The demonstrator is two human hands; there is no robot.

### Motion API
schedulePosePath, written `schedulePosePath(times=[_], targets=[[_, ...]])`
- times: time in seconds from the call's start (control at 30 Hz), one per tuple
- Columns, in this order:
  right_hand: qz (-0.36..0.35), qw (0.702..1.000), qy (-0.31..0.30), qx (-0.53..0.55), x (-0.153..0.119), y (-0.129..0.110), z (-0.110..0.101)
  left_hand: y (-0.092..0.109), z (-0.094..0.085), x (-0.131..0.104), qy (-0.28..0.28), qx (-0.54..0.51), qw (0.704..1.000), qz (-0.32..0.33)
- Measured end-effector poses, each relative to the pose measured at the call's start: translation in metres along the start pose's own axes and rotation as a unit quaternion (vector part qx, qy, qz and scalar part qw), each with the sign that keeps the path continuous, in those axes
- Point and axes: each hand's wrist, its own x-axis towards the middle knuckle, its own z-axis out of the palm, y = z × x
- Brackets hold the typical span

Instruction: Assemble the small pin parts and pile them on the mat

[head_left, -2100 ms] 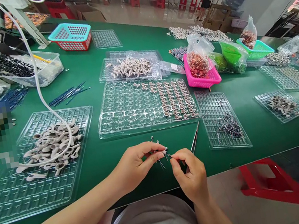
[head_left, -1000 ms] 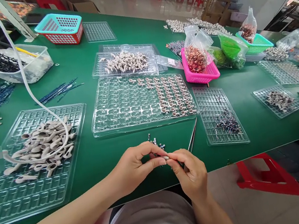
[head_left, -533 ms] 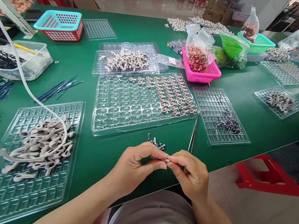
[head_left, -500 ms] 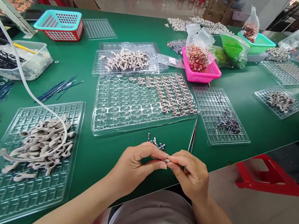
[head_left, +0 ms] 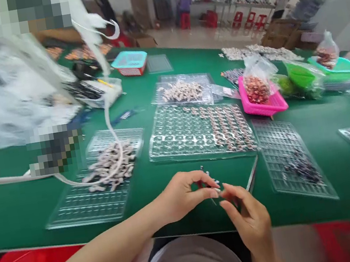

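Observation:
Between the thumb and index finger of my left hand (head_left: pixel 180 197) is a small pale earbud shell (head_left: pixel 218 190), mostly covered by the fingertips. Just to its right is my right hand (head_left: pixel 251 216), thumb and index finger a little apart, with nothing visible between them. Small dark electronic parts (head_left: pixel 207 173) lie on the table behind my fingers. Metal tweezers (head_left: pixel 252 175) rest to the right. Beyond them is a clear plastic tray (head_left: pixel 174 126), its right side filled with rows of earbud shells (head_left: pixel 229 127).
On the left tray (head_left: pixel 87 209) lies a heap of pale shells (head_left: pixel 112 163), crossed by a white cable (head_left: pixel 109 119). Another tray (head_left: pixel 294 156) at right holds dark parts. Farther back are a pink basket (head_left: pixel 264 109), a blue-and-red basket (head_left: pixel 131 62) and another shell pile (head_left: pixel 183 91).
The view has swung left and up. My right fingertips have come away from the shell, which stays in my left hand. The co-worker's hand at right has left the view.

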Motion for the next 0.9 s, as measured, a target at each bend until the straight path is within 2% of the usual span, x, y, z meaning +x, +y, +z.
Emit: schedulePosePath(times=[0.1, 0.2, 0.27, 0.37, 0.43, 0.47, 0.53, 0.6, 0.7, 0.8, 0.9], targets=[[-0.008, 1.0, -0.004, -0.011, 0.001, 0.008, -0.002, 0.016, -0.021, -0.012, 0.047, 0.067, 0.997, 0.008], [-0.028, 0.999, -0.006, -0.017, 0.004, 0.014, -0.001, 0.024, -0.055, -0.034, 0.138, 0.183, 0.973, 0.02], [-0.036, 0.999, 0.005, -0.016, 0.005, 0.014, 0.0, 0.019, -0.083, -0.052, 0.209, 0.269, 0.94, 0.011], [-0.049, 0.999, 0.008, 0.003, 0.005, 0.013, 0.004, -0.003, -0.128, -0.069, 0.299, 0.402, 0.865, -0.017], [-0.055, 0.998, 0.007, 0.02, 0.005, 0.012, 0.007, -0.017, -0.15, -0.068, 0.336, 0.456, 0.824, -0.001], [-0.053, 0.998, 0.01, 0.028, 0.005, 0.011, 0.009, -0.022, -0.156, -0.063, 0.331, 0.474, 0.816, 0.006], [-0.042, 0.998, 0.019, 0.042, 0.003, 0.01, 0.012, -0.024, -0.159, -0.044, 0.305, 0.5, 0.81, 0.027], [-0.03, 0.998, 0.025, 0.053, 0.002, 0.009, 0.015, -0.017, -0.153, -0.012, 0.255, 0.517, 0.816, 0.039], [-0.024, 0.997, 0.036, 0.061, 0.0, 0.008, 0.018, 0.001, -0.141, 0.054, 0.202, 0.522, 0.828, 0.046], [-0.023, 0.996, 0.061, 0.056, -0.002, 0.01, 0.022, 0.011, -0.137, 0.126, 0.191, 0.529, 0.826, 0.025], [-0.029, 0.994, 0.096, 0.042, -0.003, 0.014, 0.03, 0.011, -0.138, 0.182, 0.186, 0.534, 0.825, -0.009]])
